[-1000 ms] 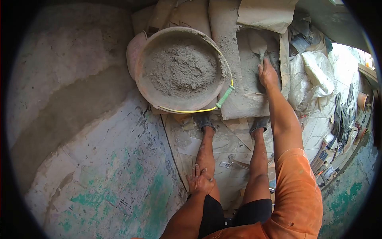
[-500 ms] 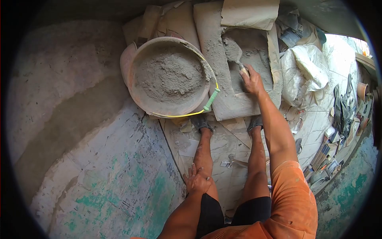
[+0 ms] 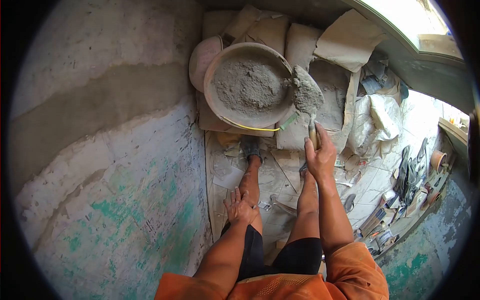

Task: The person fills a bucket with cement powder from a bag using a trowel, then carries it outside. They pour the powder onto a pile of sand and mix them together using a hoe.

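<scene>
My right hand (image 3: pixel 321 154) is wrapped round the handle of a trowel (image 3: pixel 313 136). Grey mortar (image 3: pixel 306 92) lies heaped on the trowel's blade, which is raised beside the right rim of a round bucket (image 3: pixel 212 104). More mortar (image 3: pixel 250 86) fills the bucket, whose yellow wire handle has a green grip (image 3: pixel 288 121). Fingers spread, my left hand (image 3: pixel 241 207) rests on my left knee and holds nothing. To the right of the bucket is an opened paper bag (image 3: pixel 295 137) with grey powder (image 3: pixel 331 95) inside.
A wall (image 3: pixel 145 200) with peeling green and white paint and a grey band stands at the left. White plastic sacks (image 3: pixel 376 120) lie right of the paper bag. Tools and scraps (image 3: pixel 385 220) line the tiled floor at the right, near a small pot (image 3: pixel 438 160).
The trowel has come up out of the paper bag and moved toward the bucket, loaded with mortar. The view has shifted, while my left hand stays on the knee.
</scene>
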Available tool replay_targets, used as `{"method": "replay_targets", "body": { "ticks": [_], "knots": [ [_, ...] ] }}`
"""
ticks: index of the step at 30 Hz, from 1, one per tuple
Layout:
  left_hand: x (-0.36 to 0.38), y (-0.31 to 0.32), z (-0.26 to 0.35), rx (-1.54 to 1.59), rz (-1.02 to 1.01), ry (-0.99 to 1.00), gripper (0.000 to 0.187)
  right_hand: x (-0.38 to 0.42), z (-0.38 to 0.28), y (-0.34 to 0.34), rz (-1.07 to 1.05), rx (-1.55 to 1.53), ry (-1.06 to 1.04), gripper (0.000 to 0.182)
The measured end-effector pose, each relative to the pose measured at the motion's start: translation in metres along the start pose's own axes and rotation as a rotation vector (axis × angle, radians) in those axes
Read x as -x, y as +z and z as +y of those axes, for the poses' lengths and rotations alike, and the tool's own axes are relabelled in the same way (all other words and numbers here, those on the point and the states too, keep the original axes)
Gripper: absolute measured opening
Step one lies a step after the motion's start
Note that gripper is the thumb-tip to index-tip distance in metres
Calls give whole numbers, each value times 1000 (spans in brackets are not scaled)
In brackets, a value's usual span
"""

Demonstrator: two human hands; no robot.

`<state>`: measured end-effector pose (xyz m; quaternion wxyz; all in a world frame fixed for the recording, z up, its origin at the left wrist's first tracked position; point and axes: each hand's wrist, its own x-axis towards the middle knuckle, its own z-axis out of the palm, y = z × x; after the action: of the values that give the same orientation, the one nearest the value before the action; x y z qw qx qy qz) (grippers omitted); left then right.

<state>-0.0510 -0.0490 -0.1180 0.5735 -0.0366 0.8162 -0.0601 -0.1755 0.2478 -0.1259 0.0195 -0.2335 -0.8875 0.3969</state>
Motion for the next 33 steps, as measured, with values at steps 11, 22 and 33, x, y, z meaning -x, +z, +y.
{"method": "replay_targets", "body": {
  "ticks": [11, 22, 33],
  "knots": [
    [-10, -35, -62, 227, 111, 38, 85, -25, -77, 77, -134, 388, 243, 49],
    [-17, -29, -91, 392, 248, 71, 83, -2, -112, 97, -151, 250, 131, 48],
    [-45, -33, -127, 408, 284, 156, 74, -34, -94, 49, -422, 454, -42, 46]
  ]
}}
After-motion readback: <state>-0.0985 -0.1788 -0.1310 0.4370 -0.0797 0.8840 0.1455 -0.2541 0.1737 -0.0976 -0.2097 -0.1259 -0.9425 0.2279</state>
